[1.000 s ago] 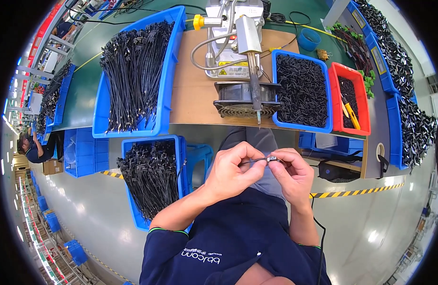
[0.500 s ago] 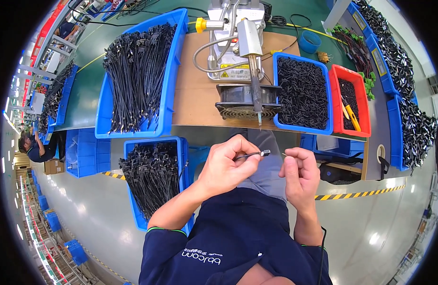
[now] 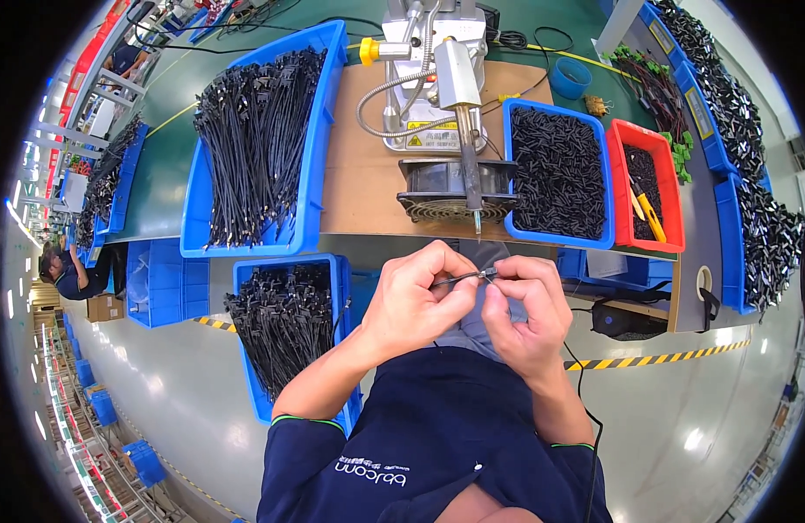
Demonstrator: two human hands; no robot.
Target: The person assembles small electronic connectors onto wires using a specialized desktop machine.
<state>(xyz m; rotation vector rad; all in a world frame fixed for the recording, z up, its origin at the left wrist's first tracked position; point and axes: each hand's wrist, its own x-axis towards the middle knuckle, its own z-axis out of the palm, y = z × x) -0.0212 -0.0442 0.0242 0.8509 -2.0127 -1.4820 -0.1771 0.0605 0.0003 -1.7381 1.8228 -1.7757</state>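
My left hand (image 3: 411, 301) pinches a short black cable (image 3: 456, 280) near its end, where a small connector (image 3: 487, 273) with a metallic glint points to the right. My right hand (image 3: 535, 315) has thumb and fingers closed right at that connector; whatever tiny thing lies between them is hidden. Both hands are held over my lap, just in front of the table edge. Beyond them, a heat tool's nozzle (image 3: 470, 174) points down past a black fan (image 3: 455, 187).
A blue bin (image 3: 313, 174) of black cables stands left on the table; another blue bin (image 3: 343, 296) of cables sits lower. To the right are a blue tray (image 3: 609, 174) of short black tubes and a red tray (image 3: 673, 200) holding a yellow-handled tool (image 3: 651, 218).
My right hand has moved left and up, bringing its fingertips to the connector. A thin tip that stuck out of those fingers no longer shows separately. My left hand has hardly moved.
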